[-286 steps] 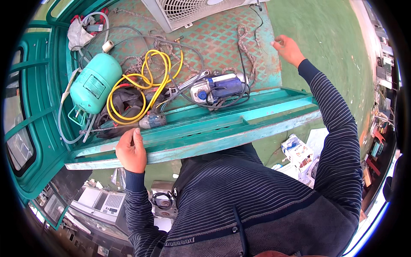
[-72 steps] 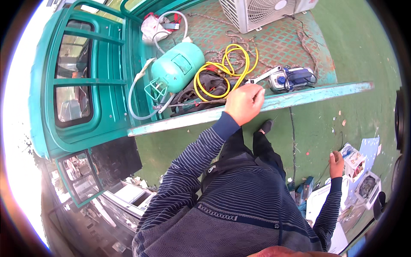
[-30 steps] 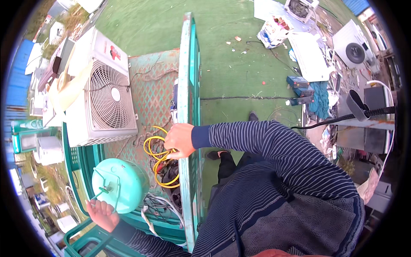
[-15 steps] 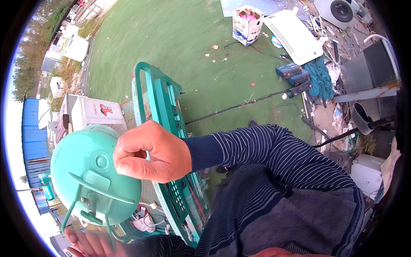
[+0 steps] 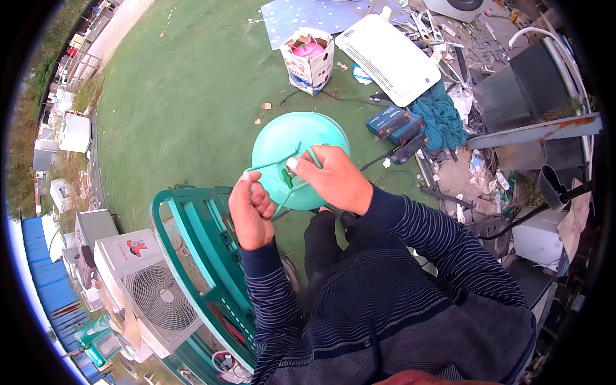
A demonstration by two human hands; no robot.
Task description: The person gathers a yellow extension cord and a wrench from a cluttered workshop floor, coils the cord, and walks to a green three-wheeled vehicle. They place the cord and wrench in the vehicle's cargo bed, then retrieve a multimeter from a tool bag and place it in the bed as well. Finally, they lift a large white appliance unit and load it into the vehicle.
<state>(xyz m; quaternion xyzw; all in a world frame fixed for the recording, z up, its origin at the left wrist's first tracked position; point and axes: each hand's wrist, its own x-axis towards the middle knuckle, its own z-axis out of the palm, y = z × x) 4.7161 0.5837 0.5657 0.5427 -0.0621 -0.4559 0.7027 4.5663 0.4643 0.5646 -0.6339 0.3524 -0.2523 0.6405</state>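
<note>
A mint-green gas cylinder (image 5: 324, 131) is in front of me, over the green ground beyond my feet; whether it touches the ground I cannot tell. Its collar-shaped handle (image 5: 274, 164) faces me, around a green valve knob (image 5: 287, 178). My right hand (image 5: 339, 176) is closed on the handle's right side, thumb lying across it. On the left side, the curled fingers of my left hand (image 5: 252, 210) hook the handle's other end. The cylinder's lower body is hidden under its rounded top.
Left of me is a green metal cart frame (image 5: 199, 218), with an air-conditioner outdoor unit (image 5: 115, 256) beyond it. Ahead stand a white carton (image 5: 309, 74) and a white panel (image 5: 385, 61). Blue boxes (image 5: 387, 122), teal cloth (image 5: 443, 119) and scrap lie to the right.
The cylinder has moved right, from beside the cart to the ground area in front of me. My right hand, earlier a loose curl above it, now grips the handle. My view has shifted.
</note>
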